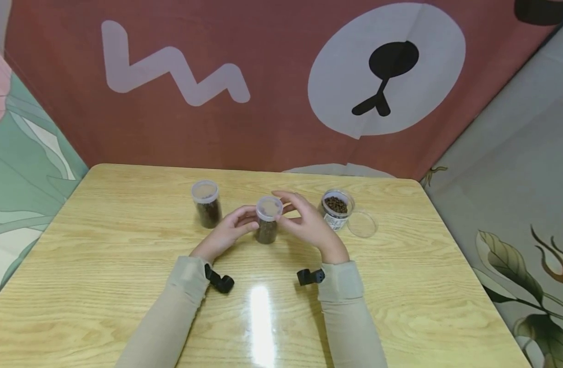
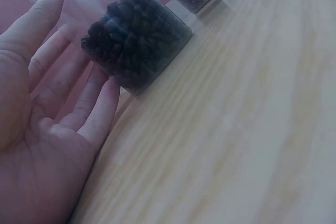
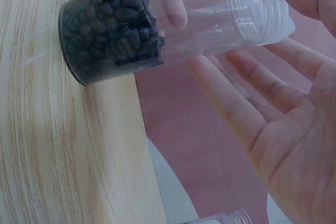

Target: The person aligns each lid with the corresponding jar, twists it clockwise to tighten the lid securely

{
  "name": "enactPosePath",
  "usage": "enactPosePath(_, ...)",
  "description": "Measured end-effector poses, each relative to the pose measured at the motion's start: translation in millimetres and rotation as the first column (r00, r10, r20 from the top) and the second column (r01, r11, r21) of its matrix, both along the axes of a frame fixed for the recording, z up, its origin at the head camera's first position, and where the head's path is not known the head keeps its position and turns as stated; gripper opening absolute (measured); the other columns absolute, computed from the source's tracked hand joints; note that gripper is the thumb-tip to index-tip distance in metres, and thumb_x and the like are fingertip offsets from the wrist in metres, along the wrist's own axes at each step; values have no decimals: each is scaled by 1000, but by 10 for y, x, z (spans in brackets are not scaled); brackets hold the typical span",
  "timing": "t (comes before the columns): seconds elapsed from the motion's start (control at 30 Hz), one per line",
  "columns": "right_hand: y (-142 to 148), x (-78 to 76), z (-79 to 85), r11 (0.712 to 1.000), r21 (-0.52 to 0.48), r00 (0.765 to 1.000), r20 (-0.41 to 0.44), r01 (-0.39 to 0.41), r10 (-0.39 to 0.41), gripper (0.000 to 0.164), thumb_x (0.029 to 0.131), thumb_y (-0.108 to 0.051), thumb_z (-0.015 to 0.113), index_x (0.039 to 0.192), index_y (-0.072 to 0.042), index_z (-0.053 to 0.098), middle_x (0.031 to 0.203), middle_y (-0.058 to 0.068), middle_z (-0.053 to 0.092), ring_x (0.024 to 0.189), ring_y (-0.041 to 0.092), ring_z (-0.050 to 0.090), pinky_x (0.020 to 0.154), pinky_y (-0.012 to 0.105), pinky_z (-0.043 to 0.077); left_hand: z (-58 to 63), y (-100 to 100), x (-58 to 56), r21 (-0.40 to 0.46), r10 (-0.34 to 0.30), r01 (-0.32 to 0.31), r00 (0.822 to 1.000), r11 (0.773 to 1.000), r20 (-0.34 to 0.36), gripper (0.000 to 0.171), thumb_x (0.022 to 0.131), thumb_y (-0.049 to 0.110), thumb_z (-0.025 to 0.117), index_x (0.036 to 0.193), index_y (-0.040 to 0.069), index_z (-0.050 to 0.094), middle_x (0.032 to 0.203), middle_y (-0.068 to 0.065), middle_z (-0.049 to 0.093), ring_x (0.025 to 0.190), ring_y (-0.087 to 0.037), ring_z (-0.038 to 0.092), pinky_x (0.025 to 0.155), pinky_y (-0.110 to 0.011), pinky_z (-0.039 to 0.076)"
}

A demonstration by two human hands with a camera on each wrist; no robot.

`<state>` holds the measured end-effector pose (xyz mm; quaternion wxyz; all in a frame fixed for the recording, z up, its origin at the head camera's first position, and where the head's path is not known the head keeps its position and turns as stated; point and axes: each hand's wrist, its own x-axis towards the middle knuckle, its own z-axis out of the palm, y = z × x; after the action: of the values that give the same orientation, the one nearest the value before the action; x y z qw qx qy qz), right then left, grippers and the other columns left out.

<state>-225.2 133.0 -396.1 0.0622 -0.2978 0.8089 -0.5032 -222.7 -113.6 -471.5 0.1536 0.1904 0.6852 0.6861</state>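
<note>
A clear plastic jar [image 1: 266,232], partly filled with dark coffee beans [image 3: 107,32], stands upright on the table between both hands, its translucent lid [image 1: 270,206] on top. From the left side my left hand [image 1: 227,231] holds the jar, thumb near the top and fingers spread behind the wall. My right hand [image 1: 309,225] reaches round the top from the other side, its thumb tip at the lid's rim and its fingers behind the jar.
To the left stands another lidded jar [image 1: 209,212] with dark contents. An uncovered jar [image 1: 335,221] of brown beans, with a white label, stands at the right beside a loose clear lid [image 1: 362,225]. A printed red cloth [image 1: 272,133] hangs behind the wooden table [image 1: 125,245].
</note>
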Motion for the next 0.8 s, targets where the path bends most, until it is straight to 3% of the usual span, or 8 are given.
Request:
enactPosePath(0.2, 5, 6, -2, 1000, 5, 1000, -10, -3, 3, 52, 101, -12, 64, 150, -7, 49, 140, 13, 51, 116, 29, 58, 91, 35, 59, -1, 4, -6, 4, -7, 7, 1000, 1000, -7, 44, 105, 17, 58, 147, 10, 48, 148, -12, 50, 139, -29, 47, 114, -45, 41)
enactPosePath(0.63, -62, 22, 4, 995, -3, 993, 56, 103, -102, 49, 92, -21, 78, 132, -10, 52, 127, 9, 57, 109, 27, 61, 87, 36, 60, -6, 6, 1, 22, -15, 15, 1000, 1000, -20, 44, 105, 16, 57, 148, 11, 48, 148, -11, 50, 139, -29, 47, 114, -45, 41)
enactPosePath(0.8, -75, 33, 22, 993, 6, 991, 64, 117, -117, 59, 91, -23, 80, 139, -11, 49, 126, 11, 57, 110, 28, 61, 87, 36, 60, -16, 1, -6, 14, -9, 9, 1000, 1000, -17, 44, 105, 16, 58, 147, 10, 48, 148, -11, 50, 138, -28, 47, 114, -44, 42)
